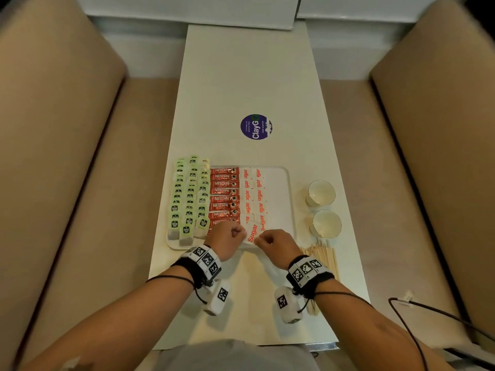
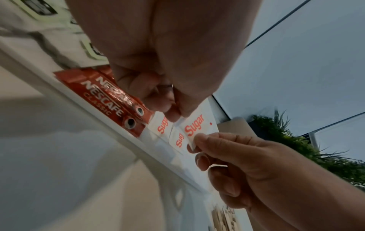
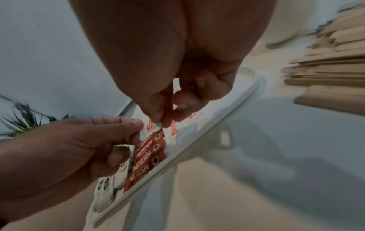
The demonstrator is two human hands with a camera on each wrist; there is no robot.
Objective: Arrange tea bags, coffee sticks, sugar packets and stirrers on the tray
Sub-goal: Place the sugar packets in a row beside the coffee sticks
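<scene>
I see left hand and right hand both pinching one sugar packet above tray near edge, coffee sticks beside

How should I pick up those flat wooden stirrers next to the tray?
Probably pinch the wooden stirrers by their near ends, coming from the front edge of the table. They lie flat in a loose pile right of the tray, pointing away from you, and the two cups stand just beyond them.
</scene>
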